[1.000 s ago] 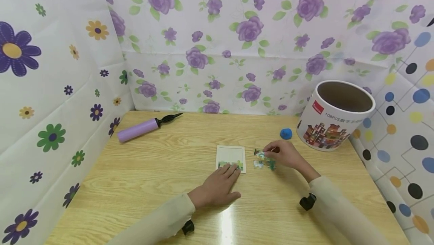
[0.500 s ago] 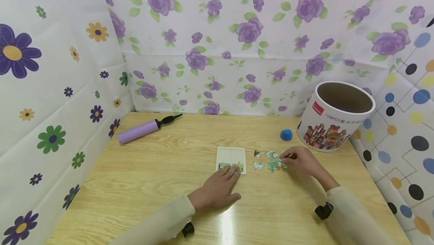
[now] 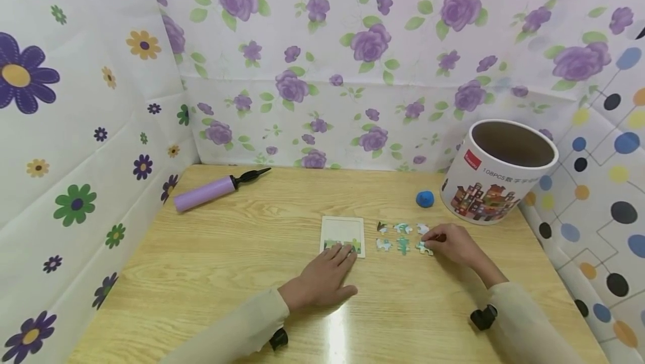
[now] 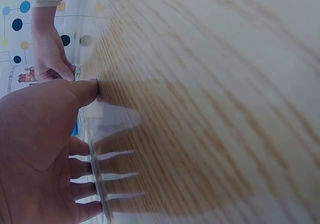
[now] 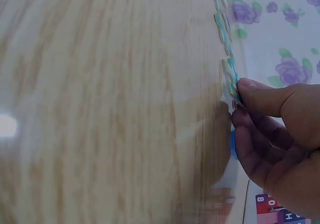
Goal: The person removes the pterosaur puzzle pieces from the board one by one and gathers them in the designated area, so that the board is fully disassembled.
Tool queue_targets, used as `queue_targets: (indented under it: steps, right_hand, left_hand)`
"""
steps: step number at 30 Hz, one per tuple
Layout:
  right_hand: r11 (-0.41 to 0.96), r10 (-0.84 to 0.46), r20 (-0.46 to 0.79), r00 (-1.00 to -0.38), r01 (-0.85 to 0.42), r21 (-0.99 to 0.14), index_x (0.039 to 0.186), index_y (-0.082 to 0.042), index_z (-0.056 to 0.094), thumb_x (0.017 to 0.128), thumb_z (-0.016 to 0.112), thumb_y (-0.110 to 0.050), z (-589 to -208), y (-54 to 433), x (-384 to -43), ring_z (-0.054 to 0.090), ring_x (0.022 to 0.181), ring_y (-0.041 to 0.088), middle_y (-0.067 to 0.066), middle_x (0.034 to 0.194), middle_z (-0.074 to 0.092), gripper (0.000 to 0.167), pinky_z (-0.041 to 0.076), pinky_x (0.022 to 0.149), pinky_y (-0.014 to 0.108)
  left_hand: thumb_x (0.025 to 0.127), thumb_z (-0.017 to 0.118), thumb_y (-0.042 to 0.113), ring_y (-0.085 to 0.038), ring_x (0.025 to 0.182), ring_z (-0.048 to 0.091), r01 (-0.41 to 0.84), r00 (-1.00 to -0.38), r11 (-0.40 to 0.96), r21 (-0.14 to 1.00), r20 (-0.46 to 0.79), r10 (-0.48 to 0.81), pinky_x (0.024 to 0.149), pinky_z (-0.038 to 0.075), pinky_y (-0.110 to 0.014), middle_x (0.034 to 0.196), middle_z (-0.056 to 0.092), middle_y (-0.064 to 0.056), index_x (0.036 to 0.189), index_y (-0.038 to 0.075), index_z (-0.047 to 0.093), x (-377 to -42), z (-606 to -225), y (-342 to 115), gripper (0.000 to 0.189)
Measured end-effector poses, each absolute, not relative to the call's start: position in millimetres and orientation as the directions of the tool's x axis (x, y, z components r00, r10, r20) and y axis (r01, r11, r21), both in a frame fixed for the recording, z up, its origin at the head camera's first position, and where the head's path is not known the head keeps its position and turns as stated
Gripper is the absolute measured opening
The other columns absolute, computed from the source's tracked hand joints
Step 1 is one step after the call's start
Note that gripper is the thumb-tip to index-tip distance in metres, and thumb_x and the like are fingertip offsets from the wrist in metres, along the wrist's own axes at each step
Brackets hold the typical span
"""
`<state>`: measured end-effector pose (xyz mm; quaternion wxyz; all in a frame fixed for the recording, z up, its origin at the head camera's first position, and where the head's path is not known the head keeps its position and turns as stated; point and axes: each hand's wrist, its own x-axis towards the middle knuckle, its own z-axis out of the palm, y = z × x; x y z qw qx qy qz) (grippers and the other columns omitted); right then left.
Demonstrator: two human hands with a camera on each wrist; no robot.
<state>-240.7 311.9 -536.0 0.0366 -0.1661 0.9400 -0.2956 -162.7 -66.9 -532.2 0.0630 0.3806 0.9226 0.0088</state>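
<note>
My left hand (image 3: 322,279) lies flat, fingers straight, over the lower edge of a small square puzzle tray (image 3: 342,226). Green pieces (image 3: 357,243) fill the tray's bottom row, partly covered by my fingertips. To the right of it, loose jigsaw pieces lie in two rows of three. My right hand (image 3: 454,245) pinches the front-right jigsaw piece (image 3: 423,248) between thumb and fingers. That same piece (image 5: 230,78) shows edge-on in the right wrist view, close over the table. Beside it are a green piece (image 3: 403,245) and, behind, a pale one (image 3: 422,229).
A large white bucket (image 3: 461,185) with printed blocks stands at the back right. A small blue lump (image 3: 425,199) sits beside it. The purple hand pump (image 3: 204,194) lies at the back left. Patterned cloth (image 3: 322,73) walls in the table (image 3: 227,257).
My right hand has moved right, spreading the bunched jigsaw pieces into two spaced rows; it now pinches the front-right one. My left hand has stayed on the tray.
</note>
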Motion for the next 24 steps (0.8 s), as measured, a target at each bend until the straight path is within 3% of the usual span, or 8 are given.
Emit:
queue_targets:
  steps: [11, 24]
  right_hand:
    - [0.780, -0.348, 0.008, -0.937, -0.295, -0.553, 0.098, -0.016, 0.082, 0.094, 0.074, -0.011, -532, 312, -242, 0.066, 0.089, 0.014, 0.001, 0.100, 0.076, 0.011, 0.054, 0.079, 0.034]
    - [0.751, -0.377, 0.050, -0.925, -0.337, -0.568, 0.104, -0.014, 0.081, 0.095, 0.075, -0.017, -523, 288, -250, 0.065, 0.084, 0.012, -0.004, 0.094, 0.074, 0.012, 0.054, 0.073, 0.031]
  left_hand:
    - [0.107, 0.040, 0.056, -0.034, 0.153, 0.027, 0.711, -0.696, 0.701, 0.053, -0.092, 0.712, 0.122, 0.029, -0.045, 0.166, 0.028, -0.017, 0.161, 0.004, 0.029, -162, -530, -68, 0.075]
    - [0.106, 0.041, 0.053, -0.032, 0.153, 0.027, 0.683, -0.714, 0.723, 0.103, -0.117, 0.690, 0.121, 0.029, -0.050, 0.167, 0.027, -0.015, 0.161, 0.005, 0.029, -161, -524, -63, 0.074]
